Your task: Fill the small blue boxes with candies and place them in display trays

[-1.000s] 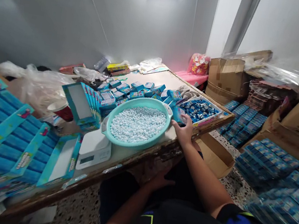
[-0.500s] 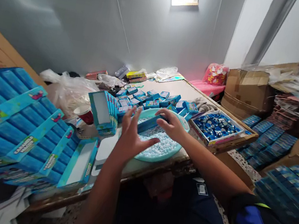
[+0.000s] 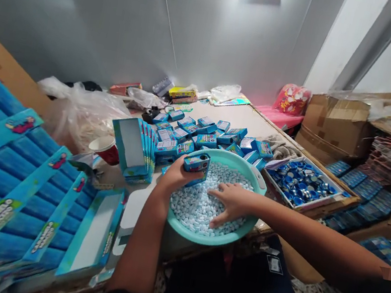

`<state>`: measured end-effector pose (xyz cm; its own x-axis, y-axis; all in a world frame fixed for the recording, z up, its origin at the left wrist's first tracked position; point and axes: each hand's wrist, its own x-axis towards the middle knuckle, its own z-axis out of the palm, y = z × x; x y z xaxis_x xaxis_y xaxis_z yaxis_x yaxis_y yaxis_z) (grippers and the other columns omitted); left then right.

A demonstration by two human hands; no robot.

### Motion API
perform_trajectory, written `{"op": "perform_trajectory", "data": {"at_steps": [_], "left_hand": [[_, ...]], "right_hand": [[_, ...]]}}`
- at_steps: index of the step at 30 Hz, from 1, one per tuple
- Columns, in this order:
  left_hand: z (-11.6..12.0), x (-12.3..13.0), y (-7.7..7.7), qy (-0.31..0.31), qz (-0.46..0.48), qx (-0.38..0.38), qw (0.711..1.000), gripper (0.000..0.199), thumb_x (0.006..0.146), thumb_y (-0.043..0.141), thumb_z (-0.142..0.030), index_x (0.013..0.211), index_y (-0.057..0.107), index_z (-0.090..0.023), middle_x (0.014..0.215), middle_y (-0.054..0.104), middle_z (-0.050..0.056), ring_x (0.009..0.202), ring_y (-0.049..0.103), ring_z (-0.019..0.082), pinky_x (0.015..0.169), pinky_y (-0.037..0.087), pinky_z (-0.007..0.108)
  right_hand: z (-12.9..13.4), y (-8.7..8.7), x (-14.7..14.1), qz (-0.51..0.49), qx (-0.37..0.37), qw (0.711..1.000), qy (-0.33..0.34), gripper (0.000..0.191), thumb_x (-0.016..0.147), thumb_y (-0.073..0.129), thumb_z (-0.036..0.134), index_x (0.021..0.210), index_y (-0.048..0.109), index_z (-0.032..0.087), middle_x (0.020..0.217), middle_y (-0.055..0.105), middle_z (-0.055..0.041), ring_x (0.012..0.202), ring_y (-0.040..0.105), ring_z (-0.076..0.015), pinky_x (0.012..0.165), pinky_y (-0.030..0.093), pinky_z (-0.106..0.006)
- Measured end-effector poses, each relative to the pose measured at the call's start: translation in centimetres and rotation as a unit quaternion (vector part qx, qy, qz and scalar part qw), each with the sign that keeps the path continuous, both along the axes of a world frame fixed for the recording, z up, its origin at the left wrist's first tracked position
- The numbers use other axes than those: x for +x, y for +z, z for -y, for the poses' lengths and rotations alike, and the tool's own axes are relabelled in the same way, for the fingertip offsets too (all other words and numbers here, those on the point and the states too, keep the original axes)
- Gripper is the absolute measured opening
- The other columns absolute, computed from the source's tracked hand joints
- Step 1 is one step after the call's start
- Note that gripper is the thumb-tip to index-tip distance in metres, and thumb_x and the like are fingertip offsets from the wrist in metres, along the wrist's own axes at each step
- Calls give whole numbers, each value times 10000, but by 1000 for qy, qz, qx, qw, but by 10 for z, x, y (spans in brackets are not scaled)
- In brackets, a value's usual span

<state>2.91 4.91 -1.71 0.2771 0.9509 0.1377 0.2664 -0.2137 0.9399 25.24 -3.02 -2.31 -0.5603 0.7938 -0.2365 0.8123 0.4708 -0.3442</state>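
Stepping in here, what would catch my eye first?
Probably the turquoise basin of small pale pieces near the centre, with the right hand spread over them and the left hand holding a small blue box by its left rim. Next, the blue packaging stacked along the left and the blue caps right of the basin.

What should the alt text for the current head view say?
A person's left hand holds a small blue box over a turquoise basin of pale pellets, where the right hand is spread. Similar boxes lie behind; a tray of blue-and-silver caps sits to the right.
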Motion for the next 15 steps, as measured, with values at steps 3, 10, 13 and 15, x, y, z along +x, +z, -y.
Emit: {"op": "perform_trajectory", "data": {"at_steps": [3, 10, 13, 15], "left_hand": [[-1, -7, -7, -6, -18, 3, 1000, 662, 515, 956, -393, 1099, 713, -199, 1066, 760, 101, 1053, 694, 362, 966, 556, 472], [-2, -9, -12, -17, -33, 31, 999, 645, 595, 917, -426, 1166, 708, -211, 1102, 752, 99, 1087, 686, 370, 972, 555, 488], [-3, -7, -12, -3, -29, 31, 999, 603, 569, 922, -389, 1109, 723, -209, 1083, 755, 94, 1069, 689, 373, 977, 554, 497], [-4, -6, -13, -6, -4, 17, 1000, 657, 563, 919, -368, 1161, 699, -208, 1124, 748, 96, 1099, 684, 367, 988, 556, 489]], "right_hand": [[0, 3, -5, -31, -13, 999, 0, 971, 664, 849, 688, 1486, 567, 255, 1378, 605, -196, 1181, 640, -415, 998, 501, -488], [-21, -13, -16, -69, -20, 995, -70, 830, 666, 894, 447, 1412, 639, 187, 1190, 753, -134, 1075, 706, -358, 904, 540, -375], [-34, -17, -21, -77, -15, 993, -93, 740, 667, 876, 337, 1365, 681, 186, 1157, 767, -122, 1062, 714, -354, 902, 544, -369], [-42, -18, -23, -90, -8, 990, -109, 687, 642, 877, 294, 1302, 721, 181, 1125, 773, -116, 1066, 713, -359, 896, 546, -367]]}}
